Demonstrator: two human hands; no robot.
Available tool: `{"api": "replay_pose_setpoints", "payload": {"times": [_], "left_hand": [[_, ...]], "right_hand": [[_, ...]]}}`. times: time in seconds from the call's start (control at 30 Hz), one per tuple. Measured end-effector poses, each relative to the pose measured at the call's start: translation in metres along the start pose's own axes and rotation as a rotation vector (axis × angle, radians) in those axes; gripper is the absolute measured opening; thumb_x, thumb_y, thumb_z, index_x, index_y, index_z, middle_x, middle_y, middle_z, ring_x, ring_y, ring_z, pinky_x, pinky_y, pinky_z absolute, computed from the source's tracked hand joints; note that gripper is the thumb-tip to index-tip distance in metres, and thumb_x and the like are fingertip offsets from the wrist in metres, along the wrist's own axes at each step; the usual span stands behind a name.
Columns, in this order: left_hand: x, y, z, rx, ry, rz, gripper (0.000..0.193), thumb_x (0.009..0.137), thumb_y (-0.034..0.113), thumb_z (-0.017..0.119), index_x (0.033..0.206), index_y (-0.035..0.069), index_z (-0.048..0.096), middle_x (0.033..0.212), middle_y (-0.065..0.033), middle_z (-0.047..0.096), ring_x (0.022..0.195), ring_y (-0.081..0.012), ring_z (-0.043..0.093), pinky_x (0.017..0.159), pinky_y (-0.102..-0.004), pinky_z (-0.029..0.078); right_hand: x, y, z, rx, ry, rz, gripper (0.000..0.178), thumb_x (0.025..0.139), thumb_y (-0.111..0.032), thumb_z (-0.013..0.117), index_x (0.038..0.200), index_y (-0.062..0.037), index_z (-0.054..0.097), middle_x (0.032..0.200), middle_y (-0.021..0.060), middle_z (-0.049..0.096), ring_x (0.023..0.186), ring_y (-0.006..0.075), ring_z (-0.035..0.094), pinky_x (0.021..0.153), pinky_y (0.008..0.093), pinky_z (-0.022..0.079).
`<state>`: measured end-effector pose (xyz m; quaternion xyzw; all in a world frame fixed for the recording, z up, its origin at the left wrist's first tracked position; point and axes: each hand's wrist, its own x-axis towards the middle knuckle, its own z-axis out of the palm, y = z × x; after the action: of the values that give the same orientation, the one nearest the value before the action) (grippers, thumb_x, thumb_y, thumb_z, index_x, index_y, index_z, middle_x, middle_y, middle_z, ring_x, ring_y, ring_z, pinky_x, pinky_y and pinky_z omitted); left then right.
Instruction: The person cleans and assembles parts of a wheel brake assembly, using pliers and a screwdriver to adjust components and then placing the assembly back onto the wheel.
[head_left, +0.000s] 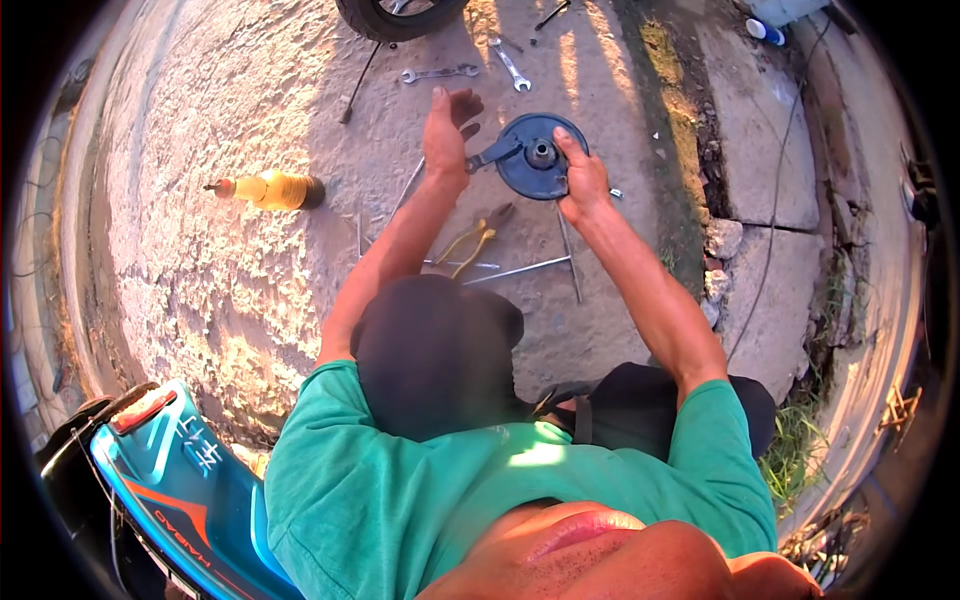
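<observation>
My right hand grips the right rim of a round dark brake plate, its thumb on the face near the central hub. A lever arm sticks out from the plate's left side. Beside that lever, my left hand is raised with its fingers apart and nothing visible in it. Below the plate, pliers with yellow handles lie on the ground next to a thin T-shaped metal bar. Beyond my hands are two wrenches, one lying crosswise and one slanted.
At the top edge lies a wheel with a black tire, a thin rod tool beside it. An amber bottle rests on its side at left. A blue vehicle panel stands at lower left. Concrete slabs and a cable border the right.
</observation>
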<state>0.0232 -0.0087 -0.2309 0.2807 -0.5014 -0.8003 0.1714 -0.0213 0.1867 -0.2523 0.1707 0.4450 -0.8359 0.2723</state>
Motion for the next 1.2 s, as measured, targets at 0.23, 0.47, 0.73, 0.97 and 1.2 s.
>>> {"api": "replay_pose_setpoints", "payload": {"times": [0.23, 0.47, 0.73, 0.97, 1.2], "left_hand": [[-0.027, -0.022, 0.017, 0.039, -0.001, 0.011, 0.064, 0.109, 0.055, 0.037, 0.135, 0.001, 0.059, 0.127, -0.0134, 0.067, 0.120, -0.0257, 0.062, 0.102, -0.0429, 0.045], [-0.001, -0.004, -0.002, -0.005, 0.038, -0.013, 0.061, 0.109, 0.053, 0.040, 0.135, 0.001, 0.058, 0.127, -0.0154, 0.066, 0.119, -0.0264, 0.063, 0.100, -0.0427, 0.048], [-0.021, -0.022, 0.002, 0.018, -0.022, -0.042, 0.062, 0.108, 0.055, 0.041, 0.132, 0.001, 0.060, 0.126, -0.0151, 0.067, 0.120, -0.0274, 0.063, 0.100, -0.0441, 0.049], [-0.015, -0.005, -0.012, 0.004, -0.169, -0.302, 0.060, 0.109, 0.053, 0.042, 0.133, 0.002, 0.062, 0.129, -0.0138, 0.067, 0.121, -0.0263, 0.063, 0.101, -0.0437, 0.049], [-0.019, -0.005, -0.015, 0.306, -0.305, -0.520, 0.058, 0.099, 0.037, 0.069, 0.146, 0.007, 0.054, 0.131, -0.0126, 0.064, 0.115, -0.0237, 0.061, 0.095, -0.0381, 0.052]], "right_hand": [[-0.001, 0.005, -0.001, -0.001, 0.054, -0.020, 0.037, 0.090, -0.023, 0.082, 0.115, 0.0014, 0.069, 0.107, 0.0097, 0.073, 0.092, 0.0208, 0.072, 0.084, 0.0391, 0.062], [0.001, 0.005, 0.000, 0.000, 0.004, 0.012, 0.039, 0.089, -0.023, 0.082, 0.116, 0.0020, 0.069, 0.107, 0.0106, 0.073, 0.093, 0.0214, 0.072, 0.084, 0.0405, 0.062], [0.003, 0.008, -0.006, -0.021, 0.010, 0.044, 0.038, 0.090, -0.023, 0.082, 0.117, 0.0011, 0.069, 0.109, 0.0108, 0.073, 0.094, 0.0214, 0.073, 0.084, 0.0393, 0.063], [0.009, -0.004, -0.013, -0.017, -0.107, 0.105, 0.034, 0.094, -0.023, 0.078, 0.118, 0.0001, 0.068, 0.107, 0.0094, 0.074, 0.091, 0.0205, 0.074, 0.083, 0.0385, 0.063], [0.005, -0.008, -0.016, -0.126, -0.277, 0.206, 0.040, 0.102, -0.026, 0.066, 0.130, 0.0027, 0.063, 0.114, 0.0107, 0.073, 0.101, 0.0225, 0.073, 0.094, 0.0398, 0.060]]}}
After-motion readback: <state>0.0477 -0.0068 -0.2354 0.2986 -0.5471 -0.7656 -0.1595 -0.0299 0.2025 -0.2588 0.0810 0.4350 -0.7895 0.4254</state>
